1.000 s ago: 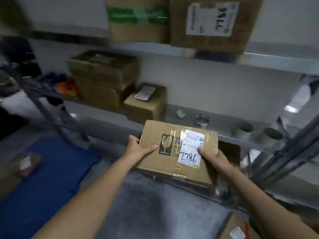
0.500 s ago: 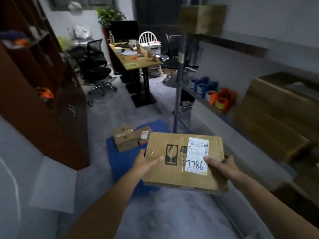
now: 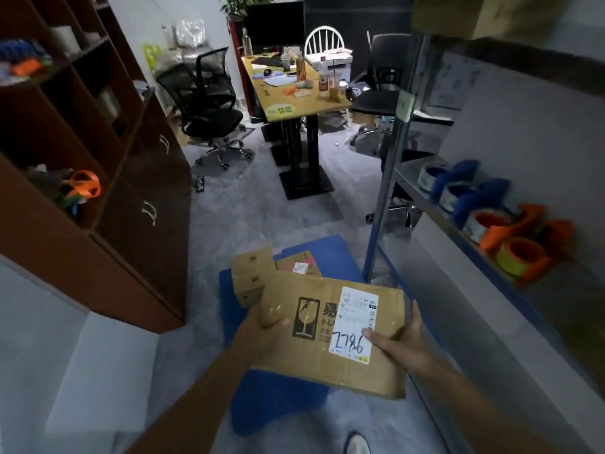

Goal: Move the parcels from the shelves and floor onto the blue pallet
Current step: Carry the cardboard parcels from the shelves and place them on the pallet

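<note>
Flat brown cardboard parcel (image 3: pixel 330 332) with white label, held above the blue plastic pallet (image 3: pixel 278 398): your left hand (image 3: pixel 265 335) and right hand (image 3: pixel 397 344) clasp opposite short edges. Likely stiff, light, fragile by its glass mark; support the underside.

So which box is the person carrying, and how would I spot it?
Find the blue pallet on the grey floor beside the metal shelf. Just above its near end, the left hand and right hand hold a flat cardboard box. Unlike the two boxes already on the pallet, it has a white label with 2786 handwritten in blue.
</note>
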`<control>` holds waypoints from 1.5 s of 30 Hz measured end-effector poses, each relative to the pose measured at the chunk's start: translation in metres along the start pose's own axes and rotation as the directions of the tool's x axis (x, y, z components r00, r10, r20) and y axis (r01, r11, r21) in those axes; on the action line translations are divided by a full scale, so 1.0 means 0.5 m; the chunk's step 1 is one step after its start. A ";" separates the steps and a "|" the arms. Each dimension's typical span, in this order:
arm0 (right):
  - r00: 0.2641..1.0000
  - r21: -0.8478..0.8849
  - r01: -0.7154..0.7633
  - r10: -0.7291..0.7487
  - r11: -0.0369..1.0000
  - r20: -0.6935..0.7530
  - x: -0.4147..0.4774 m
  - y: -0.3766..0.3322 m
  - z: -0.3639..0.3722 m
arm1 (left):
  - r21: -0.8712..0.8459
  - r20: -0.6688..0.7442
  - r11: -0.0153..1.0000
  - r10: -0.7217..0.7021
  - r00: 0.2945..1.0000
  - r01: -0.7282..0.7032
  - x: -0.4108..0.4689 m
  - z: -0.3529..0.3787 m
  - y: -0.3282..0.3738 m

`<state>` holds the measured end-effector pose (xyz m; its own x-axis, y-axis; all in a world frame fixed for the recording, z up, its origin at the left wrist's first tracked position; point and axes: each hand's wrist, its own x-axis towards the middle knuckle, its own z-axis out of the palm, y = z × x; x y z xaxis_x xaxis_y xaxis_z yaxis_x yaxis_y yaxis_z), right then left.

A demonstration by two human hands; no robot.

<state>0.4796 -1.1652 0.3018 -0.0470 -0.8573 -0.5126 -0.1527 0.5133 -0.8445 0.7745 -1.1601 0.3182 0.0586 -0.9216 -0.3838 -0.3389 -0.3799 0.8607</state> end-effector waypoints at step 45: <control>0.800 0.475 -0.347 0.520 0.809 -0.299 1.392 0.370 0.237 | 0.526 0.148 0.833 0.106 0.983 -0.169 1.639 0.402 -0.317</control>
<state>0.5357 -1.6625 -0.2296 -0.4124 -0.4309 -0.8027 0.3618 0.7311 -0.5784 0.6875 -1.8393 -0.2000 -0.1173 -0.9348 -0.3352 -0.7863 -0.1187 0.6063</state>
